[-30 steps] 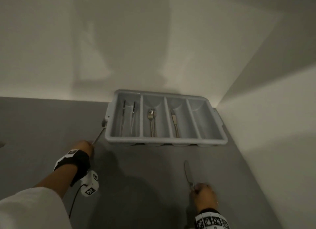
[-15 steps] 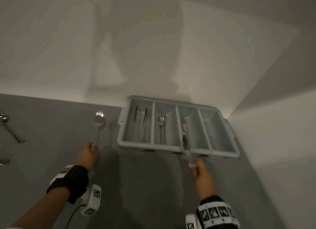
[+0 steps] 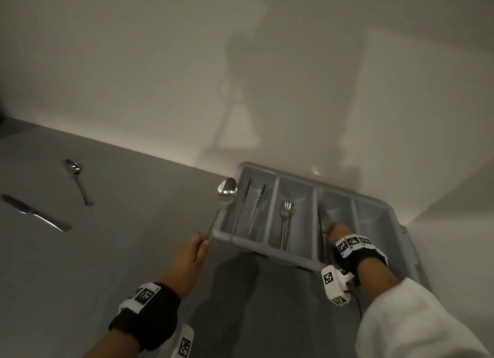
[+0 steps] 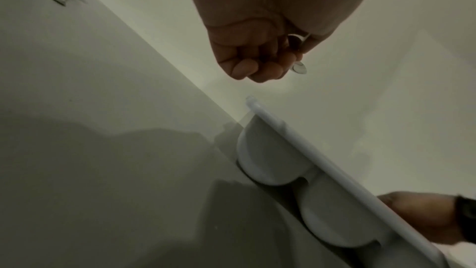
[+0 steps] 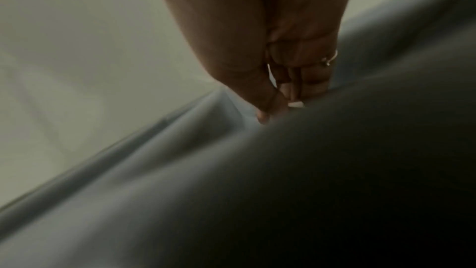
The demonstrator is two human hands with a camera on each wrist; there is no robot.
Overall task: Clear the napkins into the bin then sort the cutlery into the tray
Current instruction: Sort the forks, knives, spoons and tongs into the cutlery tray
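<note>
Left hand [image 3: 191, 253] fingers clamped on spoon [image 3: 226, 191] handle, bowl over the tray [image 3: 270, 246] left edge. Right hand [image 3: 337, 233] fingers pinch a knife [image 3: 322, 218] inside the third compartment.

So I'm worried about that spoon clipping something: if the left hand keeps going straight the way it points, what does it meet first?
Probably the tray. The left hand points up and right, and its spoon already hangs at the tray's left rim, over the leftmost compartment holding two slim utensils. Height above the rim is unclear.
</note>
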